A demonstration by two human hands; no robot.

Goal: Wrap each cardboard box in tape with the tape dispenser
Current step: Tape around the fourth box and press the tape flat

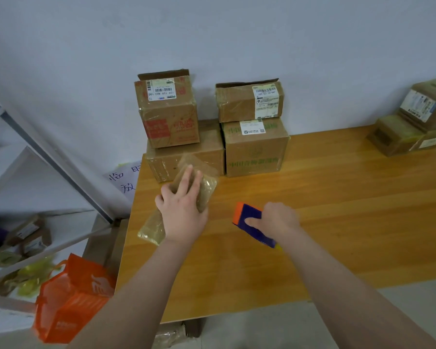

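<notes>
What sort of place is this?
Likely a parcel packing or storage room: labelled cardboard boxes stacked on a wooden table, a tape dispenser in the right hand, metal shelving alongside.

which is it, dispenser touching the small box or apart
Apart. The head view shows bare table between the dispenser, held in the right hand, and the small box under the left hand.
</notes>
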